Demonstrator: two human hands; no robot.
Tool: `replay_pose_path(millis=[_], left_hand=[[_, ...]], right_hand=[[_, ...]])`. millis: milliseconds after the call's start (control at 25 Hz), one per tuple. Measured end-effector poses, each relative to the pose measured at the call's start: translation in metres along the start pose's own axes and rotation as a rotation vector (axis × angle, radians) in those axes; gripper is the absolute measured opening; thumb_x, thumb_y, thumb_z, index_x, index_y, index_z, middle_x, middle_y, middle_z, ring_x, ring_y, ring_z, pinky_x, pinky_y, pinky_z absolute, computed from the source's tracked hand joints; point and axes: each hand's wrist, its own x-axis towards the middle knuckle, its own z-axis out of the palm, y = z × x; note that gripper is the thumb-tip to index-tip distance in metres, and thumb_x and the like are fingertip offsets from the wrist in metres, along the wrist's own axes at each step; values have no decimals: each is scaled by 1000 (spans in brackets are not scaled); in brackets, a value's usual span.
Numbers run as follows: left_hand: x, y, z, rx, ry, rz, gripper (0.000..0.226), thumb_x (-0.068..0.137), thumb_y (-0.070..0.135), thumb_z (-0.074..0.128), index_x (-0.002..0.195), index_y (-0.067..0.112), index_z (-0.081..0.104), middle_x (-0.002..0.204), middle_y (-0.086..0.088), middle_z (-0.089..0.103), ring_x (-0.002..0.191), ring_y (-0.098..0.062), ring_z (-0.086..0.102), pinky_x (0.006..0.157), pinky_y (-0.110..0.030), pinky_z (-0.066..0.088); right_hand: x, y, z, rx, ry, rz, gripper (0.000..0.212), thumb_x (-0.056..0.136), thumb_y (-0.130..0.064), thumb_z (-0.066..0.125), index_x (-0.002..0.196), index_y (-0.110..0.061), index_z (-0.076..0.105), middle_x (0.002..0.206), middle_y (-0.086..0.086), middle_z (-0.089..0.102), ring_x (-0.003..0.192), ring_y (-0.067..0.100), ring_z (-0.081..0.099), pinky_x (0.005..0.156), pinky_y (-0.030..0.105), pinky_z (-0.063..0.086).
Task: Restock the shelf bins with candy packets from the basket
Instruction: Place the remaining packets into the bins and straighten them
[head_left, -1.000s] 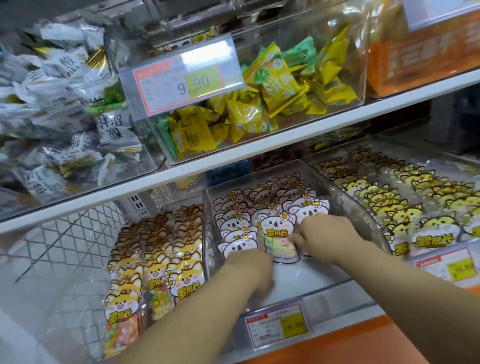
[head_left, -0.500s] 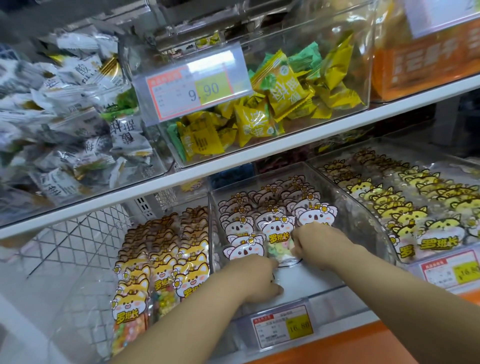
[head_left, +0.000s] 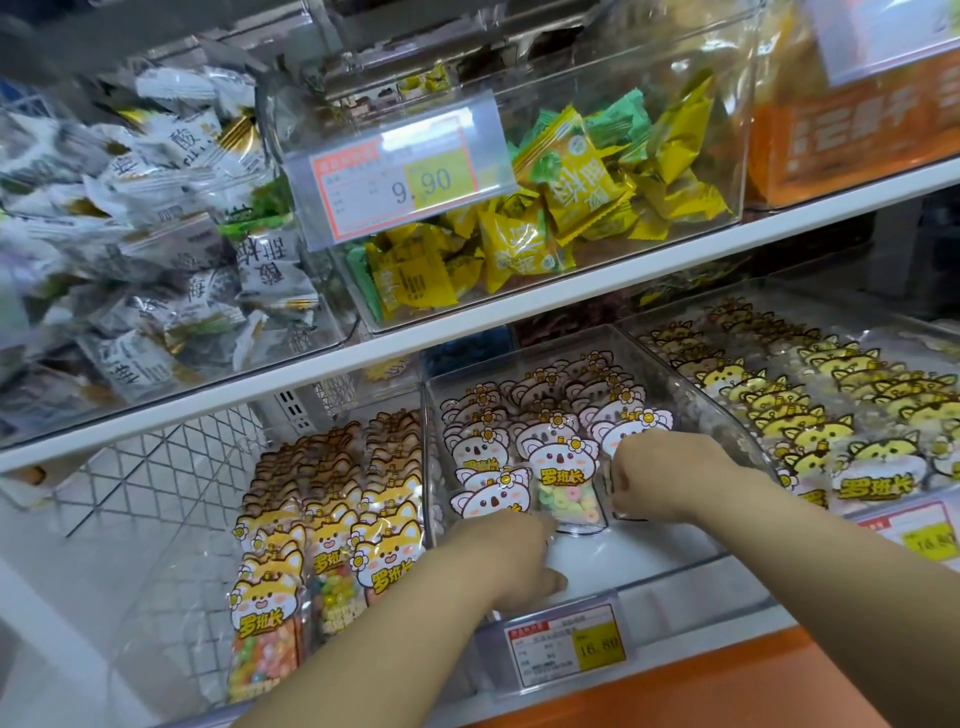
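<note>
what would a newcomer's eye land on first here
The left hand and right hand reach into the clear middle bin on the lower shelf, among rows of koala packets. Above, on the upper shelf, a bin of yellow wrapped candies carries a 9.90 price tag. Orange fox packets lie to the left, yellow cat packets to the right.

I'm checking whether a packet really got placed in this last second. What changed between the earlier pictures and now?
Very little. The left hand slid slightly toward the front lip of the middle bin, below the front koala packets. The right hand stayed at the front right packet, fingers curled. Nothing was visibly taken hold of or let go, and the rows stayed as they were.
</note>
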Motion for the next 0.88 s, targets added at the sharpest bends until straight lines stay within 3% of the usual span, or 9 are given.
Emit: replay_pose_path(millis=[80,280,480,680,800,880], left_hand=[[0,2,-1,29,45,8,49,98,47,53,141,24,42,133,-8,57,118,-33,56,92,-40,48],[-1,0,-1,17,149,42,51,97,49,53,143,32,40,133,-4,58,117,-32,57,93,-41,50],[-24,-2,-3,-55,341,82,47,97,46,52,142,37,44,133,6,61,121,-24,58,94,-38,50],[-78,4,20,-243,614,111,36,98,40,51,134,40,52,121,19,62,111,-9,60,89,-32,50],[-119,4,57,-435,751,172,30,99,32,54,127,34,61,121,17,65,111,-9,61,90,-31,49],[-138,-2,102,-579,757,133,26,97,31,55,121,34,65,112,17,68,102,-8,63,85,-33,53]], right_hand=[[-1,0,-1,14,-11,-4,16,87,-35,50,81,-20,52,93,-1,56,92,27,58,75,30,46],[-7,-4,-8,49,43,-2,30,87,-32,56,65,-19,40,87,0,51,83,27,52,69,30,42],[-32,-14,-25,23,169,-39,18,89,-40,55,94,-26,65,104,-1,66,100,25,64,70,30,43],[-94,-24,-32,159,320,-210,22,92,-44,55,112,-35,62,95,-16,68,93,12,63,73,29,49],[-143,-36,-14,317,336,-261,22,91,-38,61,112,-33,65,84,-20,65,89,12,65,77,36,53],[-171,-48,10,390,294,-262,20,90,-33,63,109,-30,68,85,-18,68,89,13,66,79,38,53]])
